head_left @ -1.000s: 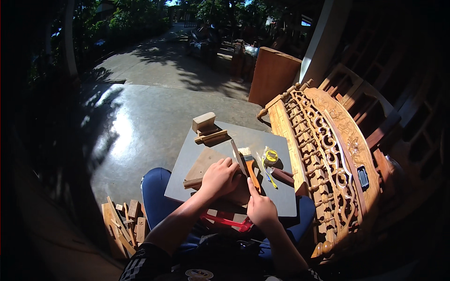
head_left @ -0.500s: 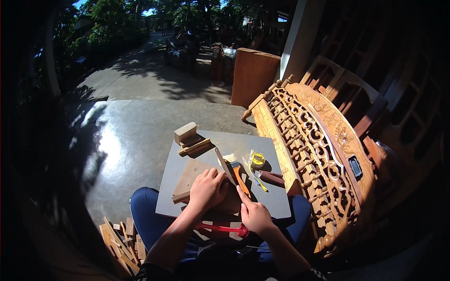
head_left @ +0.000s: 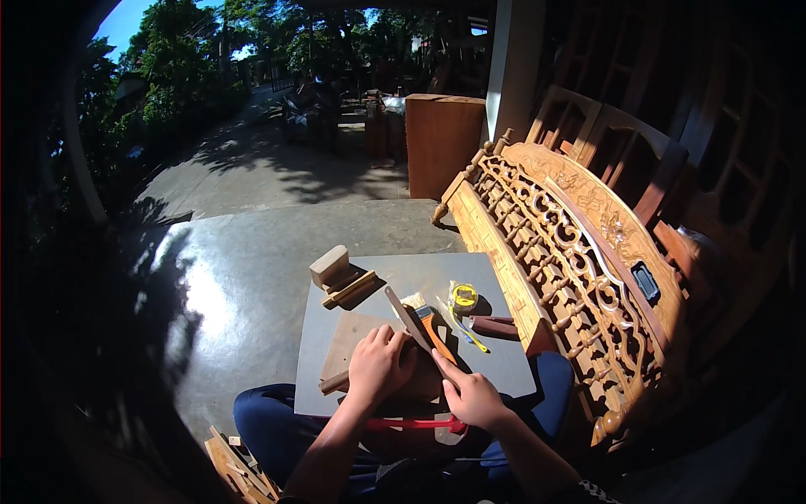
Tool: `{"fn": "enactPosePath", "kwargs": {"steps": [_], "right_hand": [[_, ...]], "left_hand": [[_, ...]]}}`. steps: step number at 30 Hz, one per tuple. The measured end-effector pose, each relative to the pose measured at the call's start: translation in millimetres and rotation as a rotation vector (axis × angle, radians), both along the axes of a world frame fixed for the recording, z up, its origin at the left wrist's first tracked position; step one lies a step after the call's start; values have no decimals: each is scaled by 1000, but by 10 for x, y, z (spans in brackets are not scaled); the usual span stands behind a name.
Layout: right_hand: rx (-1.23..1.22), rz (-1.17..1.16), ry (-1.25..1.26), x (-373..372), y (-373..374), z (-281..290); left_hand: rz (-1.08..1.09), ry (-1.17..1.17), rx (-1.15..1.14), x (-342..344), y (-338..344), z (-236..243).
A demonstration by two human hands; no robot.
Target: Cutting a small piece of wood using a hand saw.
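My right hand [head_left: 474,396] is closed round the handle of a long flat-bladed tool [head_left: 403,312], index finger stretched along it. Its blade slants away to the upper left, past my left fingertips. My left hand [head_left: 380,364] is curled and pressed down over a brown wooden board [head_left: 348,338] on the small grey table [head_left: 315,349]. A dark wooden strip [head_left: 334,383] comes out from under that hand and wrist; the fingers' undersides are hidden. Just right of the blade lies a paintbrush [head_left: 437,334] with an orange handle, close to my right fingertip.
On the table are wooden blocks [head_left: 331,265], a yellow tape measure [head_left: 463,296] and a dark brown piece [head_left: 494,327]. A red bar [head_left: 411,424] shows at the near edge. Carved wooden furniture [head_left: 546,244] stands right; wood offcuts [head_left: 235,466] lie lower left.
The whole view has tilted up, so the table sits lower and further right in the picture. Both hands keep nearly the same pose, with the blade still beside the left hand.
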State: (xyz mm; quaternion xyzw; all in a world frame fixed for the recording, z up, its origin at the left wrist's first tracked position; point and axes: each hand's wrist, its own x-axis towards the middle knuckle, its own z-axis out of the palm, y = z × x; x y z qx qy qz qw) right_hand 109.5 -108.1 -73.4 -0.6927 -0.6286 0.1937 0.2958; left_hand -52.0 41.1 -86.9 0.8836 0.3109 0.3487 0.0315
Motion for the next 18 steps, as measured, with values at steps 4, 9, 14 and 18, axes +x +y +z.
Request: {"fn": "enactPosePath", "kwargs": {"steps": [4, 9, 14, 18], "right_hand": [[-28, -29, -69, -48, -10, -19], [33, -31, -132, -77, 7, -19], [-6, -70, -80, -90, -12, -30], [-30, -66, -141, -104, -8, -9]], "left_hand": [[-7, -12, -3, -3, 2, 21], [2, -11, 1, -20, 6, -2], [4, 30, -18, -34, -13, 47], [8, 34, -36, -50, -26, 51]]}}
